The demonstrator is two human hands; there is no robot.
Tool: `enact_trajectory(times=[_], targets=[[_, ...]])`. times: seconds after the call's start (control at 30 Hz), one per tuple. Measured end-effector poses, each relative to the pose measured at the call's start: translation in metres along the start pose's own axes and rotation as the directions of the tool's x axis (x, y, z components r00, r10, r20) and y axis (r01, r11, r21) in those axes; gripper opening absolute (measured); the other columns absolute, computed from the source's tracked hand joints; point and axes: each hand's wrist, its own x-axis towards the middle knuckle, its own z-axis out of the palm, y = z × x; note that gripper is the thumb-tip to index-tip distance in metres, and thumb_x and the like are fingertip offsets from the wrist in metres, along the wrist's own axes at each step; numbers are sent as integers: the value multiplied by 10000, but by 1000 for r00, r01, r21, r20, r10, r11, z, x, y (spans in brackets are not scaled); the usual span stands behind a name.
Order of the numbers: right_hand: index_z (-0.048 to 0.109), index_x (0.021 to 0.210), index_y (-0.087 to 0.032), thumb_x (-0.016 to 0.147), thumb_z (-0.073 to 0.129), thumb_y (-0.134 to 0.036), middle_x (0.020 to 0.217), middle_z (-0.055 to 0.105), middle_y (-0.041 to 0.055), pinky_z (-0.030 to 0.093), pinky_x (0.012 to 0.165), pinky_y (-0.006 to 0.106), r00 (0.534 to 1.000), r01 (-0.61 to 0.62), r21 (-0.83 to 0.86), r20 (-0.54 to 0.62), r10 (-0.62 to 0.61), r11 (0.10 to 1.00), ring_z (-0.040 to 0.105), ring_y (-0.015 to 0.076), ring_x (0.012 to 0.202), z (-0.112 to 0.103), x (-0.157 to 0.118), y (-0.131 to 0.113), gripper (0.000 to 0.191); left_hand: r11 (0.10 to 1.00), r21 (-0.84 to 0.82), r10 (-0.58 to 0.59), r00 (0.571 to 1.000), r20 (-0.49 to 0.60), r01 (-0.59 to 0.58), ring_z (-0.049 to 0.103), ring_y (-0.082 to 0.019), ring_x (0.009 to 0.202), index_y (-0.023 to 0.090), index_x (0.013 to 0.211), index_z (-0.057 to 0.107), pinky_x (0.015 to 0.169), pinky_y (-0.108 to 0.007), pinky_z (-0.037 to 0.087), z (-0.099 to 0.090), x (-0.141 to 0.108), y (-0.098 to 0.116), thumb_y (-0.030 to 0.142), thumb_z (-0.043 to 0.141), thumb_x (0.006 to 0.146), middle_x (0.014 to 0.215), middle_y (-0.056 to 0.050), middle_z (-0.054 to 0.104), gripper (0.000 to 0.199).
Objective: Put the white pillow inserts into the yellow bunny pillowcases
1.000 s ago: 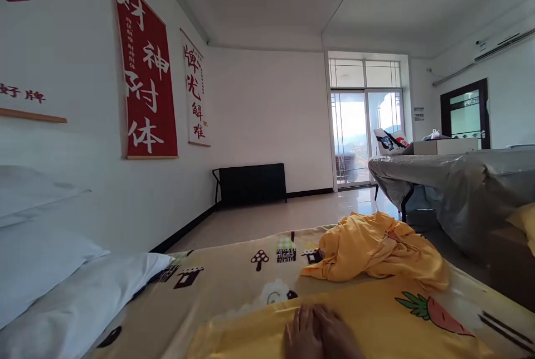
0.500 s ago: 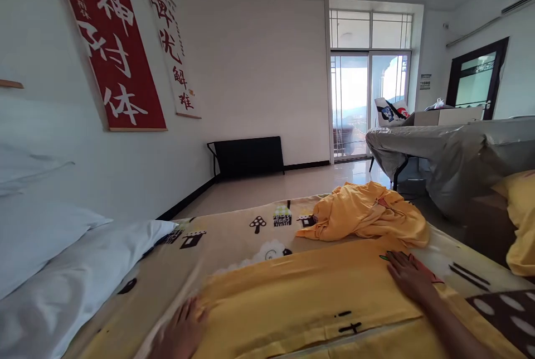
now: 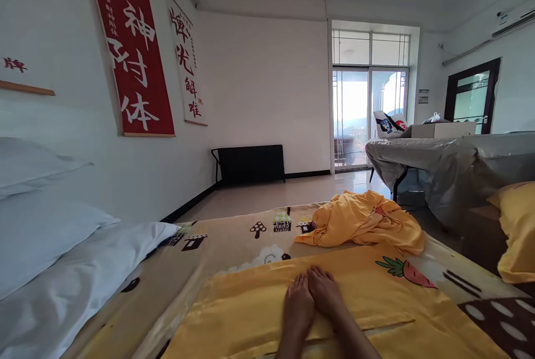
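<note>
White pillows (image 3: 62, 258) stacked at left of frame on the bed (image 3: 217, 256). Bottom centre: left hand (image 3: 297, 307) and right hand (image 3: 326, 292) side by side, flat, fingers together, pressing the yellow carrot-print cloth (image 3: 376, 303); it lies mostly smooth. Crumpled yellow cloth (image 3: 361, 225) beyond, right of centre, untouched.

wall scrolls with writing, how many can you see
3, all on the left wall: a big red scroll, a white scroll beyond it, and a third scroll cut off at the left edge. More may hang out of frame.
</note>
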Motion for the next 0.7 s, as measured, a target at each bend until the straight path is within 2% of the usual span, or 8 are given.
enact_trajectory(times=[0.1,0.2,0.33,0.53,0.6,0.63,0.7], targets=[[415,1379,-173,913,305,-311,1449,390,90,246,1070,407,1000,-11,28,3,11,1000,309,226,1353,5,1,20,499,999,27,31,999,-39,-30,278,-184,1376,162,1398,396,1125,-394,212,11,0,-6,209,208,877,1482,-36,348,556],[333,1427,-181,909,278,-342,1492,308,78,173,1097,435,999,-33,35,20,32,999,228,221,1387,10,6,31,545,999,30,15,999,-40,-14,219,-209,1398,207,1418,356,1123,-479,172,15,8,-14,257,204,882,1512,-17,282,559],[297,1445,-200,898,261,-336,1510,268,58,135,1109,442,996,-65,25,61,64,998,188,209,1400,15,9,29,564,999,29,-14,1000,-21,15,179,-206,1409,241,1428,330,1131,-499,118,19,17,-15,287,217,879,1523,4,251,562],[315,1438,-208,868,289,-345,1514,248,47,160,1109,462,996,-74,13,59,73,997,194,214,1400,14,10,22,587,996,62,-57,998,-28,58,191,-209,1406,222,1433,318,1128,-507,117,16,13,-8,255,232,858,1519,-2,248,583],[323,1436,-210,863,282,-384,1507,264,44,167,1110,474,996,-86,-8,37,86,996,204,224,1397,12,10,33,600,992,88,-85,996,-39,88,200,-213,1404,219,1435,312,1123,-506,137,7,10,-21,278,261,848,1518,-10,249,592],[329,1433,-211,862,272,-407,1503,274,41,177,1110,479,994,-109,-26,18,110,994,209,227,1395,10,9,43,607,988,107,-109,993,-54,114,207,-213,1402,223,1436,308,1117,-502,157,1,7,-35,290,273,845,1519,-11,248,596],[357,1421,-224,856,259,-437,1493,298,34,215,1105,481,982,-187,-67,-29,185,980,226,232,1389,2,1,77,613,967,158,-183,978,-103,197,230,-210,1395,227,1433,316,1097,-479,217,-15,-2,-79,294,289,844,1515,-20,266,593]])
